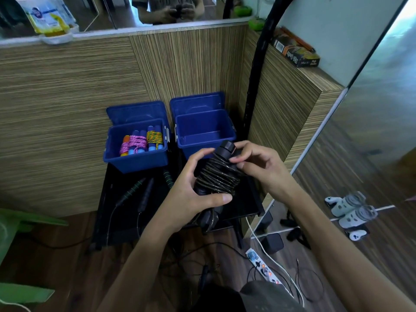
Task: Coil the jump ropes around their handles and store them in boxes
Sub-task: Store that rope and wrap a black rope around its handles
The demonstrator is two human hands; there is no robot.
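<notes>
A black jump rope [217, 176] is coiled round its paired black handles, held in the air in front of the boxes. My left hand [191, 190] grips the bundle from the left, thumb across its lower end. My right hand [258, 165] pinches the rope's upper turns near the handle caps. The right blue box [203, 131] stands open with nothing inside. The left blue box [135, 161] holds coiled pink and yellow ropes [141, 140] with blue handles. More dark ropes with green-banded handles [135, 190] lie uncoiled on the black table [121, 221].
Both boxes have their lids tipped back against the wooden wall panel [67, 109]. A black pole [254, 86] rises right of the boxes. A mirror [371, 143] stands at right. A power strip [262, 265] and cables lie on the floor. A green chair [13, 221] is at left.
</notes>
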